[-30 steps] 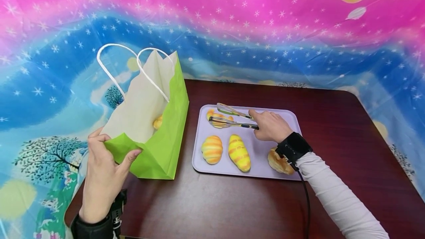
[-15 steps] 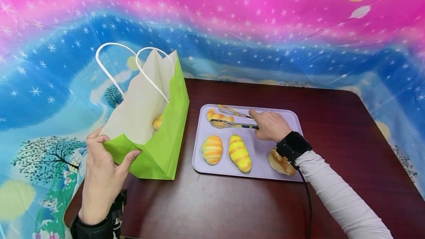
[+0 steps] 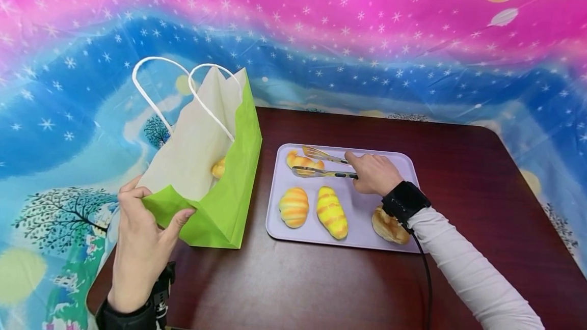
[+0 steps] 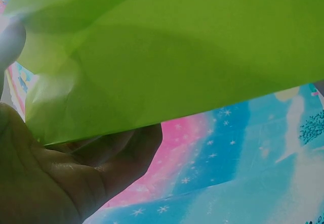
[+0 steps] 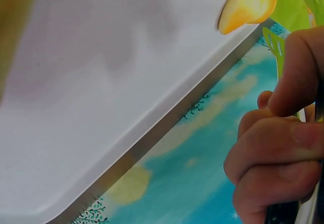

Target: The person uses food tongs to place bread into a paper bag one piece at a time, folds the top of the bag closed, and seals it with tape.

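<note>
In the head view my left hand [image 3: 142, 248] grips the near top edge of a green paper bag [image 3: 229, 202], thumb outside. The left wrist view shows that hand [image 4: 96, 176] along the green paper [image 4: 177, 67]. My right hand [image 3: 377, 173] holds metal tongs [image 3: 339, 173], their two arms spread around a croissant [image 3: 297, 160] at the tray's far left corner. In the right wrist view the fingers curl round the tongs' handle, with a croissant end [image 5: 250, 6] on the tray [image 5: 126, 57].
The lilac tray [image 3: 359, 218] also bears a striped orange bun [image 3: 294, 208], a yellow oblong bread [image 3: 332, 213] and a round pastry [image 3: 389, 225] under the right wrist. Another bread [image 3: 218, 168] shows inside the bag. White handles [image 3: 151, 97] stand up from it. A cable [image 3: 426, 274] hangs from the right wrist.
The tongs' tips have shifted slightly toward the near side around the croissant. The left hand keeps its grip on the bag; the head view has drifted a little.
</note>
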Available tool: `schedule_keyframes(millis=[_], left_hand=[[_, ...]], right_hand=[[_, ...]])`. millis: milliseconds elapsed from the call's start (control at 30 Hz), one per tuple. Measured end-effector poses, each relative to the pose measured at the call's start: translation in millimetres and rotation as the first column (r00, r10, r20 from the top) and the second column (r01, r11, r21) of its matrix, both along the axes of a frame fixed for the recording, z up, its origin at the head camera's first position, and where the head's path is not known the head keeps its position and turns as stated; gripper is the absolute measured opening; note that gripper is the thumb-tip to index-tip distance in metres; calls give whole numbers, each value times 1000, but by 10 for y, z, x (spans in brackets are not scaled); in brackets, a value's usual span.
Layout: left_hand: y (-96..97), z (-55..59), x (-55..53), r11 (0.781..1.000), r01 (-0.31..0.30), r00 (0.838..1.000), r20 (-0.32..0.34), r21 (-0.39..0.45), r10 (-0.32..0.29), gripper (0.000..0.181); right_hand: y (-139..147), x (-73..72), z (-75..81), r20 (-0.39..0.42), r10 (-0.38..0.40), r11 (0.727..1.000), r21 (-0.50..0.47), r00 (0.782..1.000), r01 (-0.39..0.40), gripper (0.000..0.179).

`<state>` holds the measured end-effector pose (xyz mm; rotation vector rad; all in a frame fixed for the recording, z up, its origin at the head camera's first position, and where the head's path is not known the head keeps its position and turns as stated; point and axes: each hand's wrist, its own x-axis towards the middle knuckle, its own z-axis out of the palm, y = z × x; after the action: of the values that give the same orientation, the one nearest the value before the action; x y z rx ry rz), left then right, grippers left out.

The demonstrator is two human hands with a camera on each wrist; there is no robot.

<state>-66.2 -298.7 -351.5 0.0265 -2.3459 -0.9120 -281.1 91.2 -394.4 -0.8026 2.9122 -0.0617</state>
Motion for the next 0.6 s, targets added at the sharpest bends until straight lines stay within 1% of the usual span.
schedule_keyframes(millis=[267,433,600], left_hand=[[-3,-20,5,1000,-10,1000,4,-8,10,69],[-11,-26,4,1000,-3,1000,-7,-4,3,71],[-21,-43,-10,1000,7,999,-32,8,-6,76]], right_hand=[[-9,-33,-38,-8,5,1000,20,1000,-5,38],[-13,-43,-40,-17,14,1000,26,1000,-14,36],[-43,-61,-42,-3,8,999,47,1000,-8,35]])
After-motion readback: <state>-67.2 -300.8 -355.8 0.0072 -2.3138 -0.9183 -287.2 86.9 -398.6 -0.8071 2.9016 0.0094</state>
